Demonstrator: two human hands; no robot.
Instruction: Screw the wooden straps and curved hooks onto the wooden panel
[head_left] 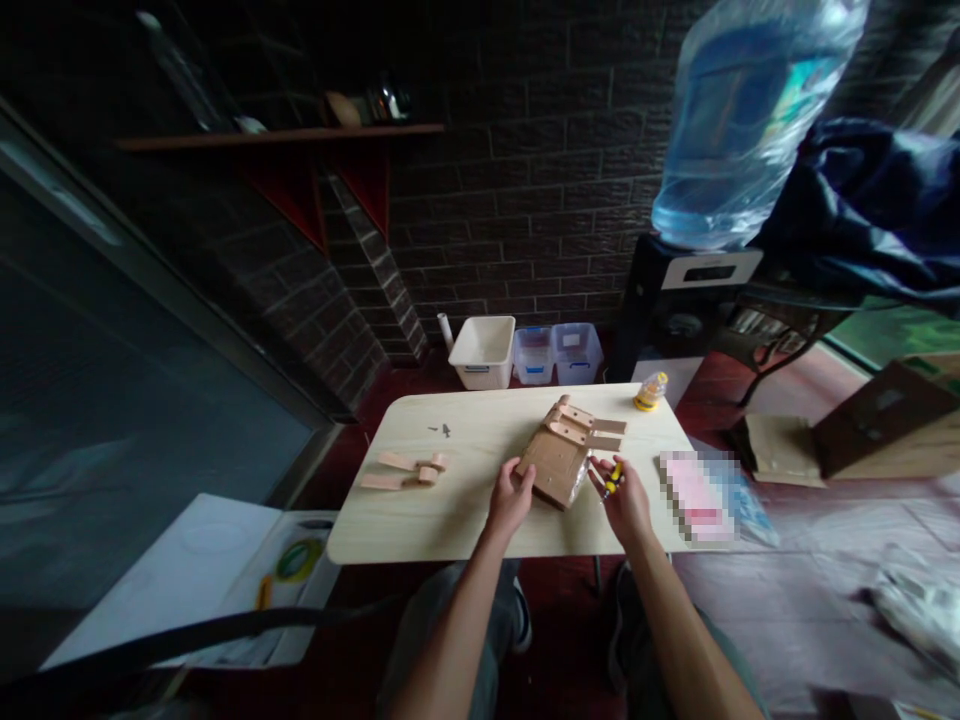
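In the head view, my left hand clamped the left edge of a cardboard box on the pale table; my right hand, beside the box, had its fingers closed on a yellow screwdriver.

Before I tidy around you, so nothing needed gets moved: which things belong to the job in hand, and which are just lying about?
Likely the job's: brown box, touched by the left hand; yellow screwdriver, in the right hand; loose wooden pieces on the table.

Likely just lying about: water bottle, plastic tubs, cardboard carton.
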